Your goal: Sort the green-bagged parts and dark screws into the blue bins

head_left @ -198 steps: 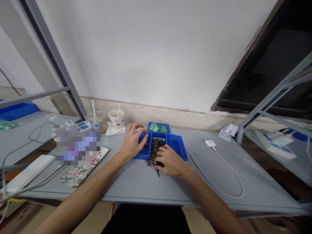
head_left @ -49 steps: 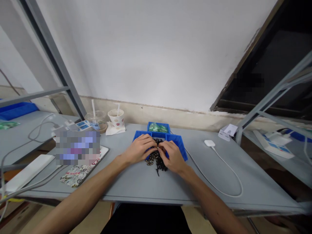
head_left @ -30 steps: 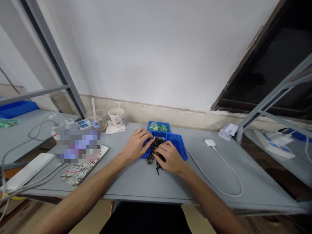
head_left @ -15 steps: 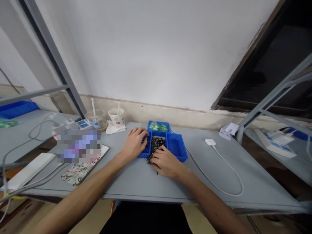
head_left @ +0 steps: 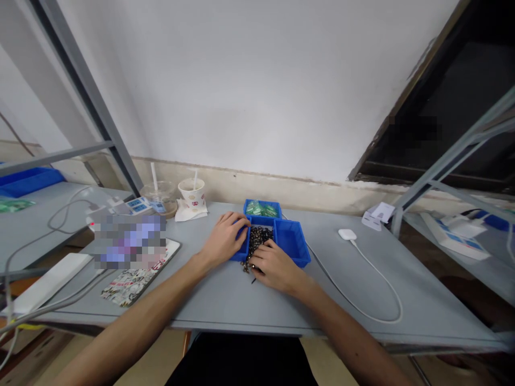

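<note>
Several blue bins stand together on the grey table. The middle bin (head_left: 263,220) holds a heap of small dark metallic parts (head_left: 257,238), some spilling over its front. My left hand (head_left: 226,237) lies over the left bin (head_left: 241,255), fingers bent; its fingertips and anything in them are hidden. My right hand (head_left: 273,265) is at the front of the heap, fingers curled, with a thin dark piece showing below the fingertips. The right bin (head_left: 291,241) has nothing in it. Green packets (head_left: 261,208) fill the back bin.
A paper cup (head_left: 192,194) and a clear cup (head_left: 160,197) stand at the back left. A patterned case (head_left: 134,281), cables and a white box (head_left: 48,283) lie to the left. On the right are a white charger (head_left: 347,234) with a looping cable and a small card (head_left: 381,213).
My left hand has shifted slightly over the left bin, covering more of it. The thin dark piece by my right fingertips now points further left.
</note>
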Demonstrator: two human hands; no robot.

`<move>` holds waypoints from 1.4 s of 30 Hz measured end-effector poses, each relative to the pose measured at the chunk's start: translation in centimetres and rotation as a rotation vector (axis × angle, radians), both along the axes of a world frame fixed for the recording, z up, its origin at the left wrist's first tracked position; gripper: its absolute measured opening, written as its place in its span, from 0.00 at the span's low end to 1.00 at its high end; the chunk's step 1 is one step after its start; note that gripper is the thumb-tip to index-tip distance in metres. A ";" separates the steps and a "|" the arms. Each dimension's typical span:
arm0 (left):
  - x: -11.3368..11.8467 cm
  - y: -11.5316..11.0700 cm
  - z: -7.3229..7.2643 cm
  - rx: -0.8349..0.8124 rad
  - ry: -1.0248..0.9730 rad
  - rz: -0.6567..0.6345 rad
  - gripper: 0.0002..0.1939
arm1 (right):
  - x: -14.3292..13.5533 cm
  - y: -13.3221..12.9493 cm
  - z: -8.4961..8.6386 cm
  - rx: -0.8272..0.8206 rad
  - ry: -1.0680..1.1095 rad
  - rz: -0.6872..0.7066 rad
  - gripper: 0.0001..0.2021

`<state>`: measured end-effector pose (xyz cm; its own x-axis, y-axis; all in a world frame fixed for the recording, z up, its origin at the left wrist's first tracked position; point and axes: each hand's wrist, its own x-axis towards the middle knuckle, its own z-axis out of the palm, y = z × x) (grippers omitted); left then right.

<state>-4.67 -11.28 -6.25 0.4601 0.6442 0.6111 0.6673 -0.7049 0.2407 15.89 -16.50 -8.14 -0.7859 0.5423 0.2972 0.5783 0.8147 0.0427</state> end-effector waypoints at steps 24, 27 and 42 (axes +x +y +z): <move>0.1 -0.2 0.1 -0.037 0.031 -0.007 0.09 | -0.2 -0.1 0.0 -0.031 -0.010 -0.073 0.03; 0.1 -0.2 0.1 -0.036 0.026 -0.012 0.09 | -0.1 -0.1 0.0 -0.032 0.001 -0.068 0.02; 0.1 -0.4 0.6 -0.047 0.042 -0.111 0.12 | -0.1 0.4 0.2 -0.077 0.550 -0.134 0.07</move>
<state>-4.60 -11.70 -5.70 0.5550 0.6150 0.5601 0.5958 -0.7638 0.2483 15.83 -16.10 -7.98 -0.4494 0.6626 0.5991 0.5970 0.7217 -0.3504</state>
